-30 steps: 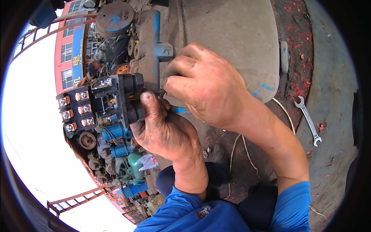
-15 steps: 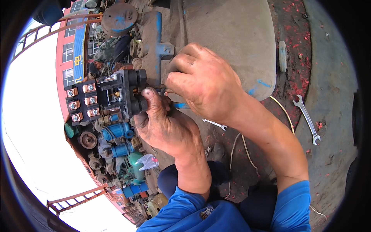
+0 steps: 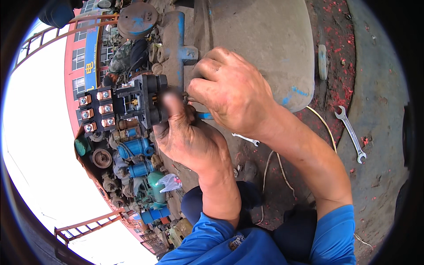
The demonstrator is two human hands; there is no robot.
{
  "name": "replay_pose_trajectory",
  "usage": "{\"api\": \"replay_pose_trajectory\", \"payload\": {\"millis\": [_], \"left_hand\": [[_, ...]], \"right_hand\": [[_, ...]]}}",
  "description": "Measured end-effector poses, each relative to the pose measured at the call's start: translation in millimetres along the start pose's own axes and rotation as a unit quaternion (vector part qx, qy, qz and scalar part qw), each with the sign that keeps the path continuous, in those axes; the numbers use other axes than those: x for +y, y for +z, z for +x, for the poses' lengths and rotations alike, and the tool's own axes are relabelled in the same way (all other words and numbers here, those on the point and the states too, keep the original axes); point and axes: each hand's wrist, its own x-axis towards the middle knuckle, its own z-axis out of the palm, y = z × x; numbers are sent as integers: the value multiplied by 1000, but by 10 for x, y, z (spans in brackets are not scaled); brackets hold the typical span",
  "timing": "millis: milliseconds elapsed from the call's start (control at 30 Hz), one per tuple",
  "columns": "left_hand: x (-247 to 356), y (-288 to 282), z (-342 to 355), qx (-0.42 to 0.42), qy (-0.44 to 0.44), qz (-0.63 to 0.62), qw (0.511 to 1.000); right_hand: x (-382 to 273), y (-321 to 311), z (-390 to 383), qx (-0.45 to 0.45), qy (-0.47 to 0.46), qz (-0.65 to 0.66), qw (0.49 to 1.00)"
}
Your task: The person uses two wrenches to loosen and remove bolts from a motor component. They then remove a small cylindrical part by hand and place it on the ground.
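My left hand (image 3: 190, 145) is closed around the lower end of a black pressure switch (image 3: 143, 104), its thumb along the near side. The switch lies tilted sideways, its cover off, with copper screw terminals (image 3: 106, 109) in rows at the left end and small brass and metal parts inside. Round black cable glands sit at its right end. My right hand (image 3: 240, 95) is closed in a pinch just right of the switch's base; whatever its fingertips grip there is hidden. A blue-marked pipe (image 3: 181, 57) with a side fitting passes right behind the hands.
A large dusty tank (image 3: 260, 39) stands just beyond my hands. One open-ended wrench (image 3: 352, 134) lies on the ground at right, another (image 3: 246, 140) below my right wrist. A pale cord (image 3: 324, 126) crosses the dirt. Blue motors (image 3: 134, 149) and scrap parts are piled at left.
The switch has shifted very slightly in view, and my right hand's fingers have moved a little. Both hands keep their closed grips.
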Motion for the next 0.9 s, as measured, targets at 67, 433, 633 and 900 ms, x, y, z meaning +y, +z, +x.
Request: {"api": "replay_pose_trajectory", "payload": {"millis": [67,433,633,900], "left_hand": [[9,26,16,27,-19,-9,999],[-6,-96,17,-17,-17,6,1000],[-11,17,36,16,-10,0,1000],[-28,-140,17,-28,-49,-33,998]], "right_hand": [[-40,-5,-22,5,11,-5,1000],[-55,9,-19,0,28,-2,1000],[-95,25,-27,15,45,-9,999],[-67,20,-33,15,33,5,999]]}}
